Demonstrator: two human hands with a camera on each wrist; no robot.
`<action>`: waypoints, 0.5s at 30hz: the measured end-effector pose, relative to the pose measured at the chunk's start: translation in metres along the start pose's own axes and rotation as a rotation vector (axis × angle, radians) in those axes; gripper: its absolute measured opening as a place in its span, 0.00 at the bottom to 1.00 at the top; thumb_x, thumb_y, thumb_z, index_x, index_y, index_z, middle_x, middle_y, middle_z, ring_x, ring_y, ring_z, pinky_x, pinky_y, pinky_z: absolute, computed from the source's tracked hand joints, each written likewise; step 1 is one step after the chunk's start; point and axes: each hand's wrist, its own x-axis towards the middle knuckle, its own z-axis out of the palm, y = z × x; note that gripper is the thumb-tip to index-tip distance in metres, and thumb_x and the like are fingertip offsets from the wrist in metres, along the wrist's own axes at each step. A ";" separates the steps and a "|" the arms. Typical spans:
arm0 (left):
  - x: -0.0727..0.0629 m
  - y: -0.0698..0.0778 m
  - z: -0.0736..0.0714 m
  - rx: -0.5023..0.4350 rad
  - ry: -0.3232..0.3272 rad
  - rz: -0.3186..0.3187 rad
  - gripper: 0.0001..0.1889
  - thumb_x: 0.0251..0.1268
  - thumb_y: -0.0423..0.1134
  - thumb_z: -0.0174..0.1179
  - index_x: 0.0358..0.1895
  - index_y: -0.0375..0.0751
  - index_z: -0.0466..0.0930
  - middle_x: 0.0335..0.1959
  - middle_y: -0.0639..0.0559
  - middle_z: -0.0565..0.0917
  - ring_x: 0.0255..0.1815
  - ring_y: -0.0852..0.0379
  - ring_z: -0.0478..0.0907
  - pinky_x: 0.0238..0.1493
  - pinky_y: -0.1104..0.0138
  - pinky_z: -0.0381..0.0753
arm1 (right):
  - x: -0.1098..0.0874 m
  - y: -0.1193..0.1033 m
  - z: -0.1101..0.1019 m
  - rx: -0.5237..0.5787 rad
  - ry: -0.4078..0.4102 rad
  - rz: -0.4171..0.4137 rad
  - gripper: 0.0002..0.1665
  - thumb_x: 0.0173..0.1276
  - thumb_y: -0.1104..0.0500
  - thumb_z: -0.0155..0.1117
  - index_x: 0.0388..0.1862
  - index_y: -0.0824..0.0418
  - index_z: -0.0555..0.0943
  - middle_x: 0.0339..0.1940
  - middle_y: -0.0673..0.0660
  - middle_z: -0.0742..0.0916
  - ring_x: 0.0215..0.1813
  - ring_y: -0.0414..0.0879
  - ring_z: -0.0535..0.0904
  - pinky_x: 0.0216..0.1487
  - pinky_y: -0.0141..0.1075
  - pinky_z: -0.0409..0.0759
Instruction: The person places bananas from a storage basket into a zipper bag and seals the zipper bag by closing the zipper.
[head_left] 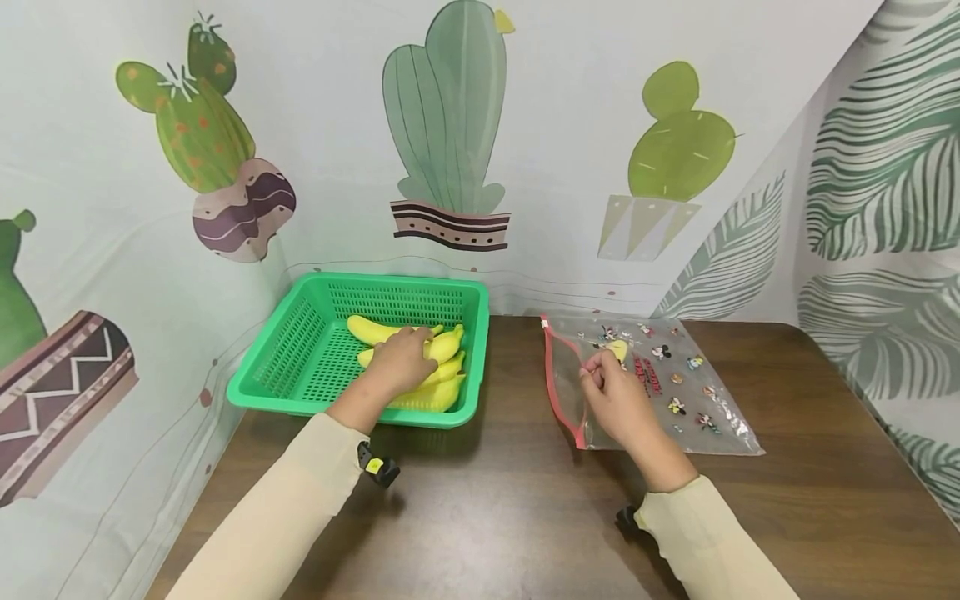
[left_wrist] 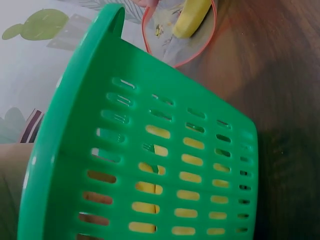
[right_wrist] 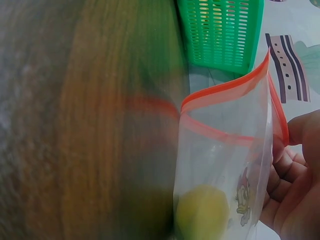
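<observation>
In the head view my left hand (head_left: 405,360) reaches into a green plastic basket (head_left: 243,392) and touches the yellow bananas (head_left: 431,396) lying there. Its fingertips are hidden among them, and in the left wrist view the basket wall (left_wrist: 165,110) hides the hand. On the right, my right hand (head_left: 618,396) pinches the upper edge of a clear zip bag (head_left: 686,392) with a red zip and cartoon prints. The bag's mouth gapes toward the basket. A yellow banana (right_wrist: 202,212) shows inside it in the right wrist view.
Both containers rest on a brown wooden table (head_left: 495,508). Behind it hangs a white cloth (head_left: 555,167) printed with cacti and leaves. The basket's right rim (head_left: 482,350) stands between the bananas and the bag, with a strip of tabletop between the two containers.
</observation>
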 end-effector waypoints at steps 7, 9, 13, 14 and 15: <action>0.001 -0.003 0.001 0.042 -0.018 -0.007 0.30 0.69 0.42 0.59 0.73 0.40 0.68 0.69 0.37 0.74 0.69 0.36 0.72 0.68 0.35 0.65 | 0.000 -0.001 0.000 0.000 0.010 -0.006 0.06 0.75 0.59 0.57 0.43 0.61 0.74 0.22 0.52 0.77 0.21 0.42 0.68 0.24 0.33 0.67; 0.002 -0.003 0.001 0.060 -0.021 -0.004 0.30 0.68 0.41 0.60 0.73 0.40 0.68 0.69 0.37 0.74 0.69 0.37 0.72 0.67 0.37 0.67 | 0.000 -0.001 0.000 -0.001 0.010 -0.008 0.06 0.75 0.59 0.57 0.43 0.61 0.74 0.22 0.52 0.77 0.21 0.42 0.68 0.24 0.33 0.67; 0.002 -0.004 0.001 0.080 -0.027 0.001 0.31 0.66 0.38 0.61 0.73 0.41 0.68 0.69 0.37 0.74 0.68 0.37 0.73 0.65 0.38 0.69 | 0.000 -0.001 0.000 -0.002 0.010 -0.007 0.06 0.75 0.59 0.57 0.43 0.61 0.74 0.22 0.52 0.77 0.21 0.42 0.68 0.24 0.33 0.66; 0.001 -0.003 0.001 0.084 -0.027 0.003 0.31 0.67 0.37 0.61 0.73 0.41 0.68 0.69 0.37 0.74 0.68 0.37 0.73 0.65 0.38 0.69 | 0.000 -0.001 -0.001 -0.002 0.010 -0.007 0.06 0.75 0.59 0.57 0.43 0.61 0.74 0.22 0.52 0.77 0.21 0.42 0.68 0.24 0.33 0.66; 0.001 -0.003 0.001 0.086 -0.028 0.003 0.31 0.67 0.37 0.61 0.73 0.42 0.68 0.69 0.37 0.74 0.67 0.37 0.73 0.64 0.39 0.69 | 0.000 -0.001 -0.001 -0.003 0.010 -0.007 0.06 0.75 0.59 0.57 0.43 0.61 0.74 0.22 0.52 0.77 0.21 0.42 0.68 0.24 0.33 0.66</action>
